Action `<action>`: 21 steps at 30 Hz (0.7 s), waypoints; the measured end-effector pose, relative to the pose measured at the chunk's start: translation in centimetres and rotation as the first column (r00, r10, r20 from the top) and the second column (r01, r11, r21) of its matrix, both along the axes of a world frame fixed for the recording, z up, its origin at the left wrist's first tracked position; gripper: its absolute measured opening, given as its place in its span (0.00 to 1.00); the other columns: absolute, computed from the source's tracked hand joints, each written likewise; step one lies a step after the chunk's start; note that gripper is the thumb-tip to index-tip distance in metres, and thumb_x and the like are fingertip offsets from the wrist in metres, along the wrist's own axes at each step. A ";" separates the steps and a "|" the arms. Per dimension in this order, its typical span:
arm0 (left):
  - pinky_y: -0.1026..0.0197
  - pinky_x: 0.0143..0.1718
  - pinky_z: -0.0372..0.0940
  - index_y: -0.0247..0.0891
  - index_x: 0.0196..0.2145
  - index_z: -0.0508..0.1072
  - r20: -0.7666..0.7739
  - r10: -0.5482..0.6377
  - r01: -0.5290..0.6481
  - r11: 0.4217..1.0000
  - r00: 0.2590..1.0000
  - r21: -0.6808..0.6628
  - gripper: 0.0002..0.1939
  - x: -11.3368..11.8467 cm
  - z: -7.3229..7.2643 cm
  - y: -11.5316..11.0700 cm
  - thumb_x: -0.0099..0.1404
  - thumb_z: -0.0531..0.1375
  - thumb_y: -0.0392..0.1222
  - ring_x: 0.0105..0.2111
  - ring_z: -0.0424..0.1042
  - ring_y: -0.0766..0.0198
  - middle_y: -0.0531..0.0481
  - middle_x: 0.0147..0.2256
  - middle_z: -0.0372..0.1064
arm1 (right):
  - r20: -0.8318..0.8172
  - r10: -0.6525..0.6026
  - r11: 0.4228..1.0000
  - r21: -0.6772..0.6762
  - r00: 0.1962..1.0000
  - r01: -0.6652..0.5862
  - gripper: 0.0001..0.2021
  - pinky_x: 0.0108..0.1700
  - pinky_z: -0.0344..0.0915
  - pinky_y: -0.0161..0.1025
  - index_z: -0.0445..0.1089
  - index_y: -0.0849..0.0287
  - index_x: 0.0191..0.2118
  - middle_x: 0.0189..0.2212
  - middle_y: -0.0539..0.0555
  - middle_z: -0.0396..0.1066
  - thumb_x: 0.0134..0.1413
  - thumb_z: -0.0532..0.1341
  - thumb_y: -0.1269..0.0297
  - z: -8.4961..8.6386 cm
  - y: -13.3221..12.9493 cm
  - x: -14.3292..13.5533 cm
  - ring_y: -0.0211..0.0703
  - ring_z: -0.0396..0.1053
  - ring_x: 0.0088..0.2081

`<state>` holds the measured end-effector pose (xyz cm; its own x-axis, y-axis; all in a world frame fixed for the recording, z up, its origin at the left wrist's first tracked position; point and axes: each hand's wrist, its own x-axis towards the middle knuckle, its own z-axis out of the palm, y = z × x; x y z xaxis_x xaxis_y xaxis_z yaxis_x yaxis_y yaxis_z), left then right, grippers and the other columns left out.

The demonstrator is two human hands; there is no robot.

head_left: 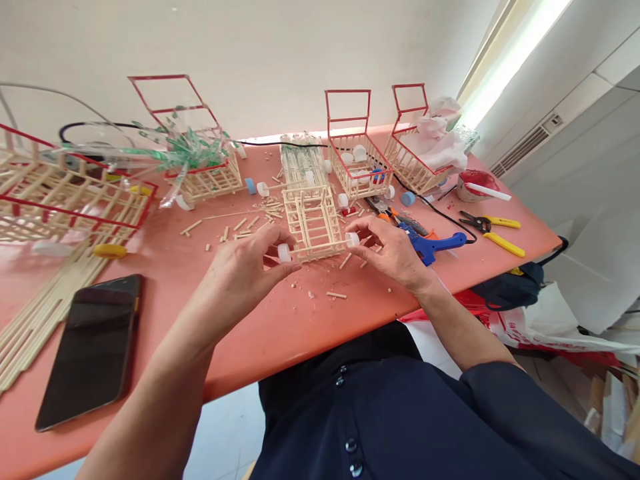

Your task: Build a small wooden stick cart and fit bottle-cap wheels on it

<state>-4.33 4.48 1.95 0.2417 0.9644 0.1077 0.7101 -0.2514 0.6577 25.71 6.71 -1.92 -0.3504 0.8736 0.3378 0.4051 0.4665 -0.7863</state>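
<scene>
Red writing marks the bag [530, 332] beyond the table's [250, 347] right front edge, too small for us to read. We count three red-handled carts [363, 170] near the back edge. Our left hand [247, 267] and right hand [395, 250] each pinch, fingers narrow, one white cap [284, 253] beside the mid-table frame [320, 249].

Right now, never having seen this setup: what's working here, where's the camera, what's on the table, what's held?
No robot: these are a person's bare hands. The single picture comes from a camera worn on the head, looking forward and down.

The left hand holds a white bottle cap; the right hand holds a second cap. Between them is a small wooden-stick frame.

On the orange-red table: a phone and loose wooden sticks to the left, a blue glue gun and yellow-handled wire strippers to the right, red-trimmed stick carts behind.
</scene>
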 end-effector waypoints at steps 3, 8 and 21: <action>0.55 0.38 0.71 0.48 0.42 0.76 -0.020 -0.011 0.011 1.000 1.000 0.021 0.11 0.0 -0.2 -0.2 0.67 0.65 0.55 0.34 0.83 0.53 0.52 0.37 0.81 | -0.001 0.003 1.000 -0.025 1.000 -0.003 0.22 0.41 0.80 0.36 0.78 0.53 0.54 0.52 0.55 0.82 0.69 0.72 0.40 0.1 -0.1 0.0 0.41 0.80 0.41; 0.55 0.39 0.68 0.48 0.44 0.78 -0.046 -0.018 0.017 1.000 0.999 -0.007 0.13 0.2 0.1 -0.5 0.70 0.61 0.56 0.34 0.81 0.53 0.52 0.34 0.78 | -0.010 0.015 1.000 -0.020 1.000 -0.015 0.22 0.41 0.79 0.35 0.78 0.53 0.53 0.52 0.54 0.81 0.69 0.72 0.40 0.2 -0.3 0.1 0.40 0.79 0.40; 0.56 0.38 0.64 0.47 0.44 0.73 -0.048 -0.039 0.038 0.999 0.998 -0.031 0.11 0.5 0.6 -0.7 0.69 0.60 0.53 0.33 0.77 0.54 0.53 0.32 0.75 | -0.018 0.035 0.999 -0.029 0.999 -0.036 0.22 0.41 0.78 0.35 0.78 0.54 0.53 0.50 0.54 0.80 0.69 0.73 0.40 0.4 -0.2 0.2 0.40 0.79 0.41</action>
